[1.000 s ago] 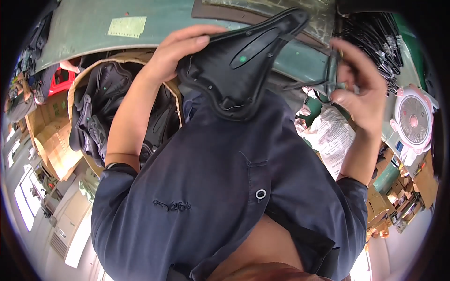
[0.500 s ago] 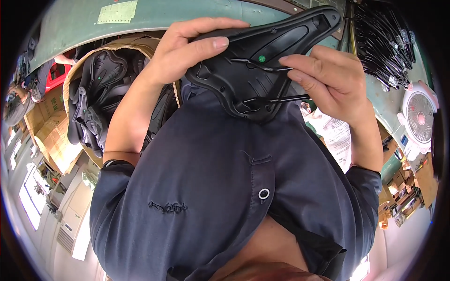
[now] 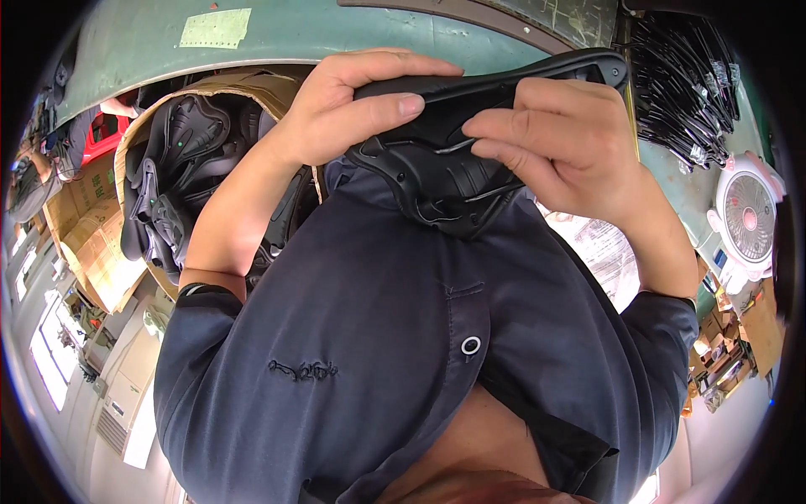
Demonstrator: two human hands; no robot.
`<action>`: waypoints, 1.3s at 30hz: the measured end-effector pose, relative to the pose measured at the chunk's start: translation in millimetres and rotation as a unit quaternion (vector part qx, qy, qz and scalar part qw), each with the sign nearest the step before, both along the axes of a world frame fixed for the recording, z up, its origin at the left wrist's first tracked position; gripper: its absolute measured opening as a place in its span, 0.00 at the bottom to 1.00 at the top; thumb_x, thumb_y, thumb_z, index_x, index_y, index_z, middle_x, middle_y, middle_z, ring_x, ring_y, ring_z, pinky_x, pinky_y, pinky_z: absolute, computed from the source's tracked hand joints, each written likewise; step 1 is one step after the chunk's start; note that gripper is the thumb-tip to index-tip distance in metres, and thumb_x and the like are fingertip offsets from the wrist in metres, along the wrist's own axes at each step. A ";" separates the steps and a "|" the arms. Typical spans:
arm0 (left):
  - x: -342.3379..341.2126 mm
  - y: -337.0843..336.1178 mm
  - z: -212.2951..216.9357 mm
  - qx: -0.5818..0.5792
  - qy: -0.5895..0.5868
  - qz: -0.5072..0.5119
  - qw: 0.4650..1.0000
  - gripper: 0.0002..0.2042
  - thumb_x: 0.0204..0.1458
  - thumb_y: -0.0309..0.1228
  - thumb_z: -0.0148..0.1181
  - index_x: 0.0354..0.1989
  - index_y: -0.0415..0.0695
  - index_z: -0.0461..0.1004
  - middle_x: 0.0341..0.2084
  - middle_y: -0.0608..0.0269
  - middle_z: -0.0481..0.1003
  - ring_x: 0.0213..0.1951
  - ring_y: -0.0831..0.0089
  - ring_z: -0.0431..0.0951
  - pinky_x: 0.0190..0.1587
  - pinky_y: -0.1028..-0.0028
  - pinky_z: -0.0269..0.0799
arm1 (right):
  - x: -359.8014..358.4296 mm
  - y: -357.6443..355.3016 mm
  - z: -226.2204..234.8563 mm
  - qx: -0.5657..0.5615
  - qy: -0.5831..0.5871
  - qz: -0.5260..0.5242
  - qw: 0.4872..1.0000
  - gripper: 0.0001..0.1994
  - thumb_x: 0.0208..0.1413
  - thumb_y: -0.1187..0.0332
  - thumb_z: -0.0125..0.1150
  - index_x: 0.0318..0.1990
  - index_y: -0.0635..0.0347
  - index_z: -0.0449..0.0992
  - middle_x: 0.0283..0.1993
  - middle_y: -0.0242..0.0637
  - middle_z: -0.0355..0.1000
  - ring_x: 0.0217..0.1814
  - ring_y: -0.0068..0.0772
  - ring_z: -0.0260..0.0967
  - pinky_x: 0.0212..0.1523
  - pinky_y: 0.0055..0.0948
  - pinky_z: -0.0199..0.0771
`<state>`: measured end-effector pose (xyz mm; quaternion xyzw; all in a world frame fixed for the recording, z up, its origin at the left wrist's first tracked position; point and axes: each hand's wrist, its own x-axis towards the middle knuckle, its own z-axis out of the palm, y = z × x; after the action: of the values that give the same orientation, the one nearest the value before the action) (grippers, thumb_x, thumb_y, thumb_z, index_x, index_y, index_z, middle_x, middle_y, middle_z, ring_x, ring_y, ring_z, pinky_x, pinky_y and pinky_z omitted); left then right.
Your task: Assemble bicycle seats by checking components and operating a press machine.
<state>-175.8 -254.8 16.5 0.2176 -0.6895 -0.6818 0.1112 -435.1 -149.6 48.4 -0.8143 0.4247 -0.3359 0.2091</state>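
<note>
Right hand has moved farther across the black saddle, fingertips pinched closed on a thin metal rail. Left hand clamps the saddle's side, by the near edge of the green bench.

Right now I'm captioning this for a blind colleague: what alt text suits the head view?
Held in a person's left hand, a black bicycle saddle shows its underside while the right hand pinches a thin rail against it. To the left stands a carton of similar saddles; to the right are black rods and a pink-and-white fan.
</note>
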 end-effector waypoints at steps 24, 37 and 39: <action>-141.5 -50.7 -56.0 -0.268 0.103 0.368 0.884 0.15 0.64 0.37 0.69 0.49 0.36 0.80 0.51 0.53 0.80 0.51 0.61 0.81 0.57 0.67 0.75 | -38.7 -66.7 -80.0 -0.104 0.023 -0.470 0.876 0.24 0.54 0.64 0.71 0.58 0.63 0.78 0.43 0.48 0.79 0.45 0.55 0.81 0.46 0.46 0.84; -166.7 -82.2 -65.9 -0.538 0.098 0.318 0.775 0.11 0.56 0.30 0.74 0.27 0.37 0.80 0.48 0.50 0.82 0.44 0.56 0.83 0.45 0.65 0.79 | -57.3 -98.7 -95.4 -0.167 0.027 -0.485 0.858 0.17 0.51 0.63 0.71 0.48 0.56 0.85 0.41 0.40 0.81 0.40 0.48 0.82 0.38 0.42 0.85; -171.0 -89.7 -67.5 -0.534 0.108 0.325 0.773 0.11 0.56 0.31 0.74 0.28 0.38 0.80 0.48 0.50 0.82 0.43 0.56 0.83 0.44 0.65 0.79 | -59.4 -106.7 -93.2 -0.170 0.017 -0.493 0.853 0.16 0.50 0.63 0.71 0.47 0.55 0.85 0.40 0.39 0.81 0.40 0.47 0.82 0.37 0.42 0.84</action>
<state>-346.8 -344.5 -51.0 0.2590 -0.8144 -0.1468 0.4981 -494.4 -256.3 -44.8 -0.5267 0.7101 -0.4479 -0.1334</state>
